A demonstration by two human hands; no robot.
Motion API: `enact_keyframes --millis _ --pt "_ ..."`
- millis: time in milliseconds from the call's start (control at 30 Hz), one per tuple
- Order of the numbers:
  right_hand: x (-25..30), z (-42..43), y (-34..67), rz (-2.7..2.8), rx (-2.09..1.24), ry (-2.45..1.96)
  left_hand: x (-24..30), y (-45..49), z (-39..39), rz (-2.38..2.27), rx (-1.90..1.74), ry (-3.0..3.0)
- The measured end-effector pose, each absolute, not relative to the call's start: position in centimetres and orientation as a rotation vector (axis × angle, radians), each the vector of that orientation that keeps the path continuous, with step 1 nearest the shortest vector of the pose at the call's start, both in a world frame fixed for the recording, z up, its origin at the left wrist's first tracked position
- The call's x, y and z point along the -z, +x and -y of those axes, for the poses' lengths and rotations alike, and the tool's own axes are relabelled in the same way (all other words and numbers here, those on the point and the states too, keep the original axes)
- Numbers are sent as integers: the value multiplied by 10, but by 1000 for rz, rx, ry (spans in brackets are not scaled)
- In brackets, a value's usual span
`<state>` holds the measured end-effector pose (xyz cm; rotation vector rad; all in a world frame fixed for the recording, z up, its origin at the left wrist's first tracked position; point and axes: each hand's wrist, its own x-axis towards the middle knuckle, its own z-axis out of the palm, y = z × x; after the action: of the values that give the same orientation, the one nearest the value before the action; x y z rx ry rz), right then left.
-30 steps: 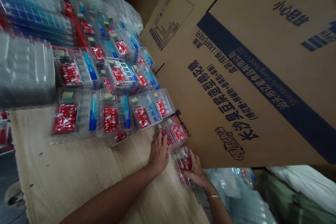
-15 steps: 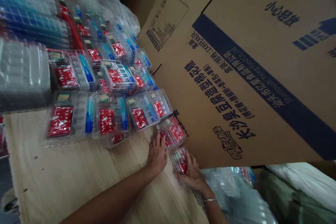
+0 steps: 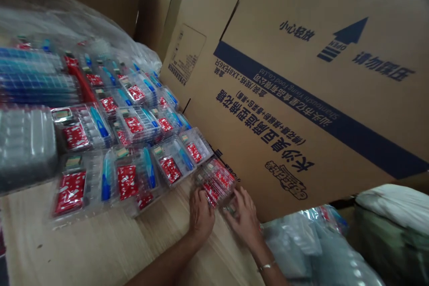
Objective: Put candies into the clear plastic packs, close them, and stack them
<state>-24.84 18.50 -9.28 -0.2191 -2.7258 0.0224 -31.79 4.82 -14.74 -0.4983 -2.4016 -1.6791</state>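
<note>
Both my hands are at the near end of the rows on a light wooden table. My left hand presses its fingers against the lower edge of a clear plastic blister pack holding red foil packets. My right hand grips the same pack's lower right corner, with a small clear piece showing under its fingers. Next to the pack lie several more blister packs, each with a red packet and a blue-handled item. A thin metal bangle circles my right wrist.
A large printed cardboard carton leans along the right side of the table. A stack of clear trays and plastic sheeting lie at the far left. Below the carton sit a clear plastic bag and a white-and-green sack.
My view has swung and the carton now looks more level. My right hand has moved up against the larger pack, closing the gap between the two clear pieces.
</note>
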Motion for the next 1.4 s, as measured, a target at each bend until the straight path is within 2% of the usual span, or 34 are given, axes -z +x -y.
enact_keyframes --millis 267,467,867,1400 --pt "82 -181 -315 2713 -311 -224 159 -315 -54 2407 1494 -758" --pt "77 -194 -313 2706 -460 -239 158 -312 -57 2505 1507 -578" --pt "86 -191 -311 2715 -297 -176 144 -313 -48 2656 1531 -656" --pt "84 -207 -307 2535 -759 -300 138 -313 -46 2666 1570 -668"
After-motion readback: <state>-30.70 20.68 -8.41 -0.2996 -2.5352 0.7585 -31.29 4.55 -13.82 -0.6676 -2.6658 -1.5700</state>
